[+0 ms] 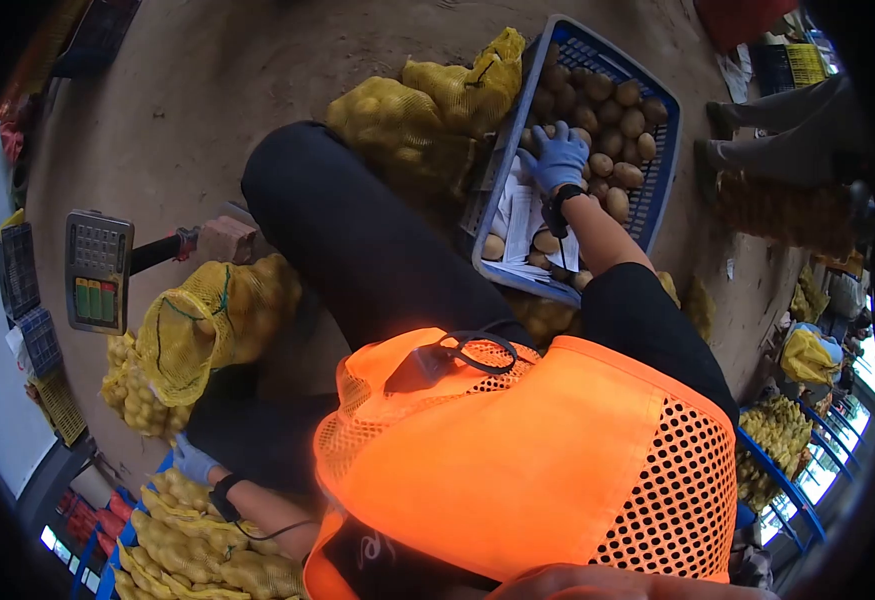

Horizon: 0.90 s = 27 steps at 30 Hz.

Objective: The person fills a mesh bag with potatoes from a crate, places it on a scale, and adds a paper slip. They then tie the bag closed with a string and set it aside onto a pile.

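Note:
My right hand, in a blue glove, reaches into a blue plastic crate. Its fingers are spread over brown potatoes, and nothing shows clearly in its grip. White papers lie among the potatoes at the crate's near end. Down at the lower left, my left hand, also gloved in blue, is beside full yellow mesh sacks; its fingers are small and partly hidden. Above it stands an open-topped mesh sack of potatoes.
A scale display on a pole stands at the left, near a brick. Filled mesh sacks lie beyond my knee. At the upper right are another person's legs. More sacks sit on blue racks at the right.

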Motion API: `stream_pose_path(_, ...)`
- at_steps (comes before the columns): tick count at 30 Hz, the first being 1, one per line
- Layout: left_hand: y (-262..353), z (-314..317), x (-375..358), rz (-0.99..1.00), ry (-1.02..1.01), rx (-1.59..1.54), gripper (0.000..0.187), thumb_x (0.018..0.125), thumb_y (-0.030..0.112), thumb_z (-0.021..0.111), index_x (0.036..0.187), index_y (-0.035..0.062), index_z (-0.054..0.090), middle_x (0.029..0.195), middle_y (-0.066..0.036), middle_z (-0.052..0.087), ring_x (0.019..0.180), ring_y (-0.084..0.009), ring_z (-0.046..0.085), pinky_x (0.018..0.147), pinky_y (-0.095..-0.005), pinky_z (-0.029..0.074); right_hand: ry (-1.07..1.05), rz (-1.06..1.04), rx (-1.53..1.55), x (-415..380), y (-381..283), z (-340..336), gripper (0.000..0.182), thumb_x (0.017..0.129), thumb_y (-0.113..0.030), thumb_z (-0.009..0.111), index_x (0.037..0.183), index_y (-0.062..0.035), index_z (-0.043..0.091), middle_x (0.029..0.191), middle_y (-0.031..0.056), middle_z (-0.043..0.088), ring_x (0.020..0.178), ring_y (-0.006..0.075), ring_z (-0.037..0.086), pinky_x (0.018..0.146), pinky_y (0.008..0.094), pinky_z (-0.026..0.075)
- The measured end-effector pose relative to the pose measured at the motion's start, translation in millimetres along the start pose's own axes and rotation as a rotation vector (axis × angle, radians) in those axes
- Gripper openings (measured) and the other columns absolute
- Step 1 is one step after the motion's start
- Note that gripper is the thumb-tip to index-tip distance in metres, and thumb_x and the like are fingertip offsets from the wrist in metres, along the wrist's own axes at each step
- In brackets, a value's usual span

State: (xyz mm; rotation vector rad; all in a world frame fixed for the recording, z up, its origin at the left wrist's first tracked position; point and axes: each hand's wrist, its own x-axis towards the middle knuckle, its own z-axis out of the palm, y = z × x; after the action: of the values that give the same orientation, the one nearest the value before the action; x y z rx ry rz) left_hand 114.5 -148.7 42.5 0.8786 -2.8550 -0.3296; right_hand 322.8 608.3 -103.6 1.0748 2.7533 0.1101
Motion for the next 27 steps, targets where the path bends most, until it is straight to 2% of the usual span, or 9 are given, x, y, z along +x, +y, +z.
stream_pose_path(2, 7, -6, -8, -0.009, 0.006, -0.026, 0.053, 0.087, 0.043, 0.056, 0.111, -0.0039, 0.06, 0.107, -0.017, 0.063, 0.094, -0.0276, 0.059, 0.085, -0.0321, 0.044, 0.312, 0.201, 0.02, -12, -9, 21, 0.046, 0.072, -0.044, 0.065, 0.115, -0.0301, 0.055, 0.121, 0.0103, 0.042, 0.113, 0.0299, 0.042, 0.083, 0.0475, 0.039)
stream_pose_path(6, -4, -4, 0, -0.013, -0.028, -0.04, 0.059, 0.086, 0.047, 0.056, 0.113, -0.0044, 0.059, 0.111, -0.017, 0.061, 0.099, -0.0294, 0.058, 0.088, -0.0333, 0.043, 0.288, 0.48, 0.125, -11, -42, 29, 0.048, 0.074, -0.048, 0.065, 0.117, -0.0311, 0.056, 0.13, 0.0113, 0.038, 0.119, 0.0351, 0.037, 0.086, 0.0512, 0.041)
stream_pose_path(11, -2, -3, 0, -0.022, -0.039, -0.03, 0.06, 0.085, 0.048, 0.057, 0.115, -0.0046, 0.058, 0.113, -0.017, 0.06, 0.1, -0.0286, 0.058, 0.089, -0.0325, 0.043, 0.165, 0.504, 0.103, -18, -38, 19, 0.047, 0.074, -0.043, 0.065, 0.118, -0.0314, 0.052, 0.127, 0.0117, 0.038, 0.11, 0.0336, 0.045, 0.079, 0.0456, 0.046)
stream_pose_path(16, -9, 5, 7, 0.015, 0.017, -0.011, 0.06, 0.085, 0.049, 0.056, 0.112, -0.0047, 0.059, 0.114, -0.018, 0.06, 0.1, -0.0288, 0.058, 0.088, -0.0338, 0.043, 0.164, 0.566, 0.36, -16, -41, 34, 0.052, 0.077, -0.04, 0.063, 0.126, -0.0298, 0.049, 0.133, 0.0206, 0.034, 0.107, 0.0422, 0.052, 0.092, 0.0444, 0.044)
stream_pose_path(20, 14, -1, -2, 0.012, 0.007, 0.044, 0.055, 0.084, 0.047, 0.057, 0.108, -0.0029, 0.063, 0.109, -0.018, 0.062, 0.096, -0.0286, 0.059, 0.084, -0.0345, 0.044, 0.05, 0.508, 0.384, -10, -30, 32, 0.056, 0.078, -0.039, 0.063, 0.129, -0.0234, 0.047, 0.136, 0.0226, 0.031, 0.113, 0.0403, 0.05, 0.094, 0.0419, 0.044)
stream_pose_path(22, 25, -4, -12, 0.023, 0.042, -0.015, 0.051, 0.083, 0.047, 0.059, 0.103, 0.0011, 0.065, 0.098, -0.014, 0.067, 0.088, -0.0279, 0.061, 0.08, -0.0349, 0.045, 0.201, 0.296, 0.401, -2, -6, 68, 0.053, 0.079, -0.037, 0.062, 0.126, -0.014, 0.05, 0.126, 0.0231, 0.046, 0.107, 0.0384, 0.052, 0.095, 0.0395, 0.041)
stream_pose_path(25, 28, -5, -17, 0.002, 0.119, 0.032, 0.044, 0.082, 0.044, 0.061, 0.095, 0.0021, 0.066, 0.094, -0.013, 0.067, 0.086, -0.0274, 0.061, 0.078, -0.0361, 0.045, 0.188, 0.27, 0.743, -6, -2, 16, 0.043, 0.08, -0.03, 0.066, 0.114, -0.0048, 0.058, 0.11, 0.0181, 0.06, 0.1, 0.0308, 0.058, 0.085, 0.0356, 0.045)
stream_pose_path(26, 24, -4, -15, 0.018, 0.091, -0.092, 0.041, 0.081, 0.042, 0.063, 0.092, 0.0022, 0.067, 0.09, -0.013, 0.067, 0.083, -0.0265, 0.062, 0.078, -0.0357, 0.046, 0.363, 0.247, 0.756, -5, 15, 37, 0.046, 0.082, -0.035, 0.065, 0.116, -0.0058, 0.056, 0.102, 0.017, 0.064, 0.091, 0.027, 0.061, 0.08, 0.0344, 0.047)
stream_pose_path(27, 16, -2, -12, 0.019, 0.11, -0.13, 0.039, 0.08, 0.04, 0.064, 0.09, 0.002, 0.067, 0.089, -0.013, 0.067, 0.082, -0.0253, 0.062, 0.078, -0.0347, 0.046, 0.496, 0.431, 0.839, -6, 18, 40, 0.045, 0.086, -0.036, 0.062, 0.117, -0.0044, 0.054, 0.1, 0.0129, 0.064, 0.089, 0.0232, 0.06, 0.077, 0.0337, 0.048)
